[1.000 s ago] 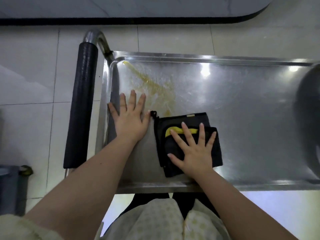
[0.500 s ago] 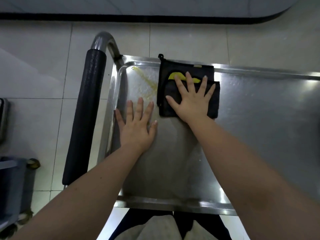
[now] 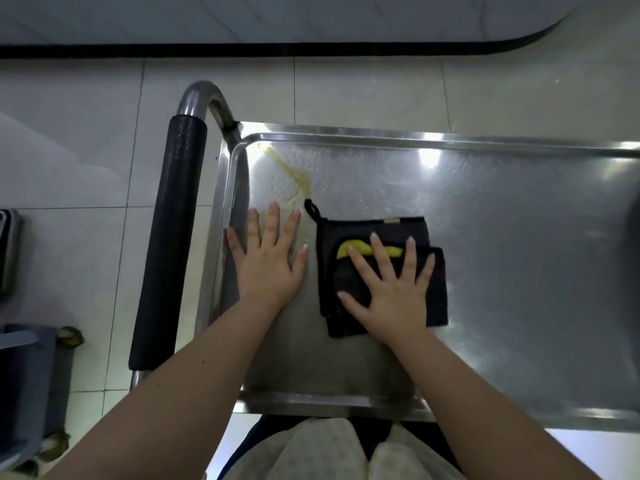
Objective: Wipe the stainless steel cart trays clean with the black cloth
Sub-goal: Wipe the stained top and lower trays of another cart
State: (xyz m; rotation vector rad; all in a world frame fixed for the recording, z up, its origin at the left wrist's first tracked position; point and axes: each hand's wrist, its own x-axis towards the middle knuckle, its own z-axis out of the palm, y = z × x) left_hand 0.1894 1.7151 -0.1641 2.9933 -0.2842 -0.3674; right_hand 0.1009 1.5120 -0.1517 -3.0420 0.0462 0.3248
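Observation:
The stainless steel cart tray (image 3: pixel 502 209) fills the middle and right of the view. A thin yellow streak (image 3: pixel 289 173) of residue runs from its far left corner towards the middle. The folded black cloth (image 3: pixel 434 289), with a yellow patch and a hanging loop, lies flat on the tray near its left end. My right hand (image 3: pixel 389 285) presses on the cloth with fingers spread and straight. My left hand (image 3: pixel 268 261) rests flat on the bare steel beside the tray's left rim, just left of the cloth and below the streak.
The cart's push handle with a black foam grip (image 3: pixel 169 244) runs along the tray's left side. A grey bin (image 3: pixel 31 382) stands on the tiled floor at the lower left. A dark rounded object (image 3: pixel 635 258) sits at the right edge. A white counter edge (image 3: pixel 311 26) lies beyond.
My right hand has pulled the cloth back from the tray's far rim towards me. The yellow streak is thinner than one second ago. My left hand stays flat in place.

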